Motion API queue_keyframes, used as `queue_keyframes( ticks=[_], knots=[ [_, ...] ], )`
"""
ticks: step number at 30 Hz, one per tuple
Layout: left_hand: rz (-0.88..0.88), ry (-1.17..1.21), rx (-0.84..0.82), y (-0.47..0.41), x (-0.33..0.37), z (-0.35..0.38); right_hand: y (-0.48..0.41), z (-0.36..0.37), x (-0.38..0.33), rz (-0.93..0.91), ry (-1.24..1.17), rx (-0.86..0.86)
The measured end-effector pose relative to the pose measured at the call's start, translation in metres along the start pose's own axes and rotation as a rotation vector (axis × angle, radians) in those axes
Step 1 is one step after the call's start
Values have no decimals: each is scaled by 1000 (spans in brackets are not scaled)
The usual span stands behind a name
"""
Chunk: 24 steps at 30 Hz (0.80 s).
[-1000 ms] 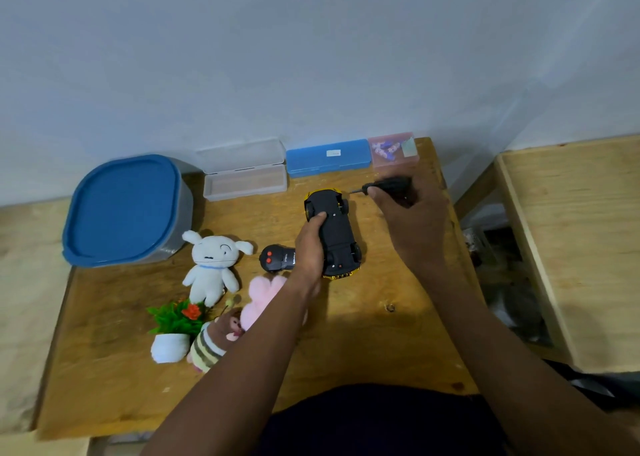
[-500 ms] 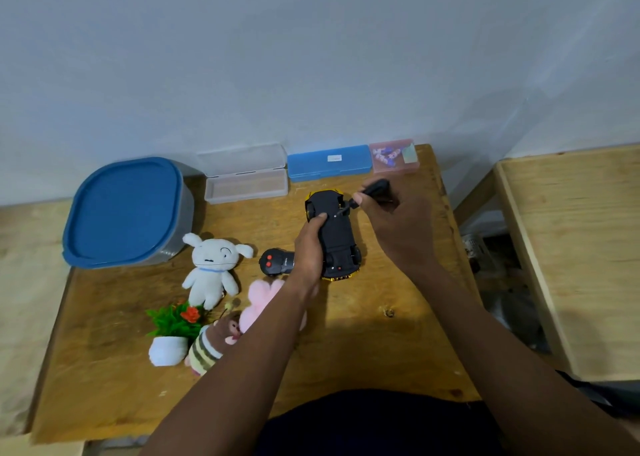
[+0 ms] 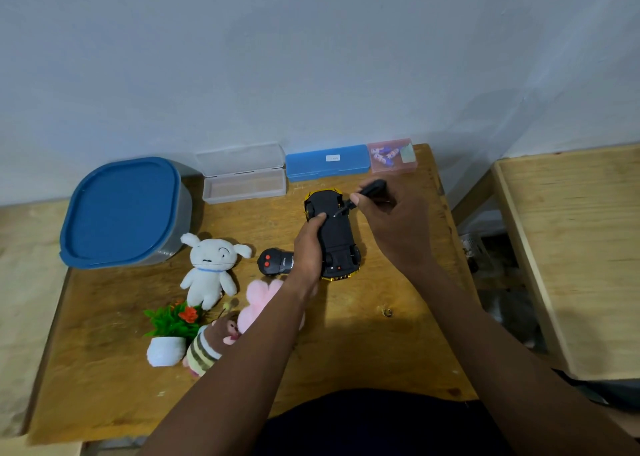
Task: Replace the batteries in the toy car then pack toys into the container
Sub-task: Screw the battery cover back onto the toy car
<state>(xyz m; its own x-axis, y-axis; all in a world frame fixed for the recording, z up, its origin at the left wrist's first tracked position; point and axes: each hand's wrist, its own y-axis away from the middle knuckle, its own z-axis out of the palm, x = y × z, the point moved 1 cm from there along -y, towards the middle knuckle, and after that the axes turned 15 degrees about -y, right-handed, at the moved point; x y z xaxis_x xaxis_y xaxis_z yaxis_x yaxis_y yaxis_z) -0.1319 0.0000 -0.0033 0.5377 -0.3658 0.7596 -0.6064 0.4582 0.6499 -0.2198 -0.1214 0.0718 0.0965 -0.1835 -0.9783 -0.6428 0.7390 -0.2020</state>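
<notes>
Toy car [image 3: 335,239] belly-up, mid-table toward far edge. Left hand [image 3: 309,247] wrapped round its left flank, fingers curled tight on body. Right hand [image 3: 393,227] pinching black screwdriver [image 3: 370,192], tip down on underside near front. Remote [image 3: 277,262] just beside left hand, partly hidden by wrist. Blue-lidded container [image 3: 124,213] at far left corner, lid on. White plush [image 3: 212,268], pink plush [image 3: 259,303], striped plush [image 3: 204,351], potted plant [image 3: 169,331] crowd left side; left forearm crosses over pink one. Clear case [image 3: 244,178], blue case [image 3: 327,162], pink box [image 3: 391,155] along far edge.

Our forearms are bare, no sleeves, watches or rings; behind the hands, a dark garment [image 3: 374,421] covers us.
</notes>
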Motion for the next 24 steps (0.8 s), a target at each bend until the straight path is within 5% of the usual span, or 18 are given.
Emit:
queue_keyframes(
  ticks=[13,24],
  knots=[
    [21,-17,21,3,1,3,-1,0,-2,-50,27,-33],
    [82,-44,100,8,5,6,-2,-3,-3,-168,337,-158]
  ],
)
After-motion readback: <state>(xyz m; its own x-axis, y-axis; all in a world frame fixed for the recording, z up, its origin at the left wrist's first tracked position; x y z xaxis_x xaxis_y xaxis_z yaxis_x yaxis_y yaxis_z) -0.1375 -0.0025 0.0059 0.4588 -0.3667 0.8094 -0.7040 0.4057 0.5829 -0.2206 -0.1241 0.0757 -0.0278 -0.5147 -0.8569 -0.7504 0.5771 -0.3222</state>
